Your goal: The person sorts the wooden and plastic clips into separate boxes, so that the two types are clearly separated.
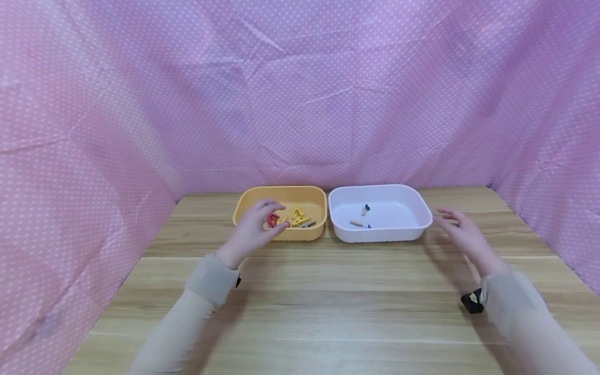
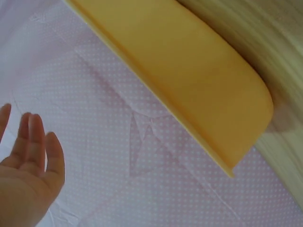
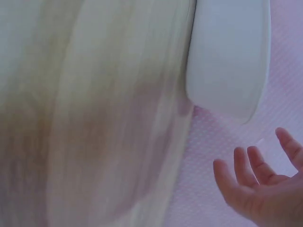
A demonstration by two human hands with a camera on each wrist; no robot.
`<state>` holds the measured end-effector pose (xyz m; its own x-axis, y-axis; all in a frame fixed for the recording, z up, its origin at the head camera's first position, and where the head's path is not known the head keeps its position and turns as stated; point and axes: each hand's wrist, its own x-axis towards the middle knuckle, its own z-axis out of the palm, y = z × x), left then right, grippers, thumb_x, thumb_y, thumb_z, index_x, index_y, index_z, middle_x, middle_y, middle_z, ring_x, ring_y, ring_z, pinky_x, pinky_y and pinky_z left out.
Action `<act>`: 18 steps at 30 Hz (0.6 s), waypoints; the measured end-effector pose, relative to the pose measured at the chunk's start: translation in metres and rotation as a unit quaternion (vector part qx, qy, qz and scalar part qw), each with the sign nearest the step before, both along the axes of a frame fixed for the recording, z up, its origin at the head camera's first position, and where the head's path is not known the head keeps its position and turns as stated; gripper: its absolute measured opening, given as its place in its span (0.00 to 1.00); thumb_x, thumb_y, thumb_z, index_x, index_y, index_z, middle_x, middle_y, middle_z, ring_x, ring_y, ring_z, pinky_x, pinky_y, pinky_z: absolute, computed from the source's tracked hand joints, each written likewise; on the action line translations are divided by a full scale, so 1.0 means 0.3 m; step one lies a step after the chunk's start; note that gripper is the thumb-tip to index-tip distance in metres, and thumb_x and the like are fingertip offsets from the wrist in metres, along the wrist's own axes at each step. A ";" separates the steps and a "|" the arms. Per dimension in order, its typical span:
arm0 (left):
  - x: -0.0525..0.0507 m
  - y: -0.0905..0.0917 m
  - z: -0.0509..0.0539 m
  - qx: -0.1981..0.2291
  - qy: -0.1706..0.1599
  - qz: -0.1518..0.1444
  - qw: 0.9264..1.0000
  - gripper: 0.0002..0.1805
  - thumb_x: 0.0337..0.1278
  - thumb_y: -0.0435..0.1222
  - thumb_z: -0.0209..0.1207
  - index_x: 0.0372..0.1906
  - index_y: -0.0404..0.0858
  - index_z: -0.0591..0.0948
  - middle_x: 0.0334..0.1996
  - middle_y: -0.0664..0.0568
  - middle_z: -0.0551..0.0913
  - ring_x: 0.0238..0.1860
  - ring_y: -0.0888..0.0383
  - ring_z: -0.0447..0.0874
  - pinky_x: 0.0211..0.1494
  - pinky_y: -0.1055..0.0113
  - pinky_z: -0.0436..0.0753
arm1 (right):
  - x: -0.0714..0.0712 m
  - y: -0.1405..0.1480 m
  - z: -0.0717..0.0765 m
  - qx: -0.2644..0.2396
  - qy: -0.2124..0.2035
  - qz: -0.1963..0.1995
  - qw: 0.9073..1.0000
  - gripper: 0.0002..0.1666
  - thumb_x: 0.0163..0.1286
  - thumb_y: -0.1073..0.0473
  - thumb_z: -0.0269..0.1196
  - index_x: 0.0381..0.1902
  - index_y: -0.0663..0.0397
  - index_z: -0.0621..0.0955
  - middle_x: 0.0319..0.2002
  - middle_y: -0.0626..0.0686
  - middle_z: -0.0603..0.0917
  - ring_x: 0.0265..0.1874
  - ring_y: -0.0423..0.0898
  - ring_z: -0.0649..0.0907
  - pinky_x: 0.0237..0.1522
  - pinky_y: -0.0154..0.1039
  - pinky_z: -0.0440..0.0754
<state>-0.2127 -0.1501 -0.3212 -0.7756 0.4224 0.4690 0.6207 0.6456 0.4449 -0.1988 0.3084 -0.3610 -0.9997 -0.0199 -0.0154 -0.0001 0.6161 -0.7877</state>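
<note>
My left hand (image 1: 253, 229) hovers over the front left of the yellow bin (image 1: 244, 200), fingers apart and loosely bent, holding nothing. Red clips (image 1: 272, 220) and yellow clothespins (image 1: 300, 221) lie in that bin, partly hidden by the hand. To its right stands a white bin (image 1: 379, 235). Inside it are a small clip with a dark green top (image 1: 365, 209) and a wooden clothespin (image 1: 357, 223) with a purple bit beside it. My right hand (image 1: 461, 234) is just right of the white bin, fingers relaxed and bare. Both wrist views show empty palms beside the bin walls.
Both bins stand side by side near the back edge of the wooden table (image 1: 300, 297). Pink dotted cloth (image 1: 300, 104) hangs behind and on both sides. A black wrist device (image 1: 472, 301) shows under the right cuff.
</note>
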 end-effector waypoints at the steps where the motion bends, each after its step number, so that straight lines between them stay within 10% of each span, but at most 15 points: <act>1: 0.009 0.002 -0.006 0.000 0.005 0.008 1.000 0.21 0.51 0.37 0.67 0.50 0.32 0.79 0.50 0.41 0.77 0.51 0.47 0.76 0.56 0.53 0.76 | 0.010 -0.005 0.003 0.019 0.017 -0.001 1.000 0.38 0.75 0.45 0.46 0.68 0.70 0.57 0.63 0.78 0.60 0.59 0.74 0.66 0.54 0.66 0.68; 18: 0.133 0.013 -0.072 -0.069 -0.008 0.081 0.994 0.32 0.58 0.47 0.61 0.64 0.37 0.71 0.70 0.36 0.57 0.69 0.37 0.56 0.69 0.41 0.59 | 0.121 -0.105 0.014 0.176 0.198 0.008 0.964 0.29 0.73 0.49 0.52 0.59 0.68 0.71 0.58 0.72 0.71 0.56 0.72 0.68 0.56 0.69 0.61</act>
